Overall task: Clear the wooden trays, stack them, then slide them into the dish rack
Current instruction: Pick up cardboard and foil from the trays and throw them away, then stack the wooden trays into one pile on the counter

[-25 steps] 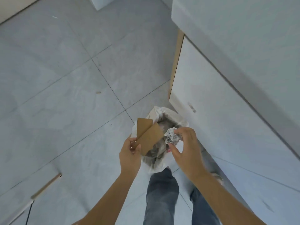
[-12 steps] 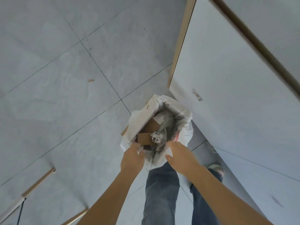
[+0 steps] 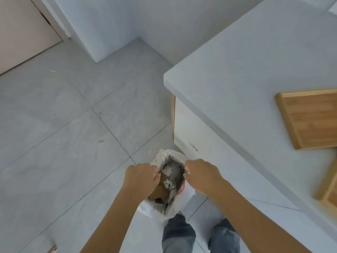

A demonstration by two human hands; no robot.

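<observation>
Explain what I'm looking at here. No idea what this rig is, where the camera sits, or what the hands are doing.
There is no machine here: a person wears one wide-angle camera on the head, looking forward and down, so the picture shows their own arms and legs from above.

The left hand and the right hand each pinch an opposite side of the rim of a white bin bag that stands on the tiled floor by their feet. Inside lie brown cardboard pieces and crumpled paper.

To the right is a pale counter. On it lies one wooden tray, its visible part bare, and at the lower right edge a corner of a second wooden tray, mostly cut off. The dish rack is not in view.
</observation>
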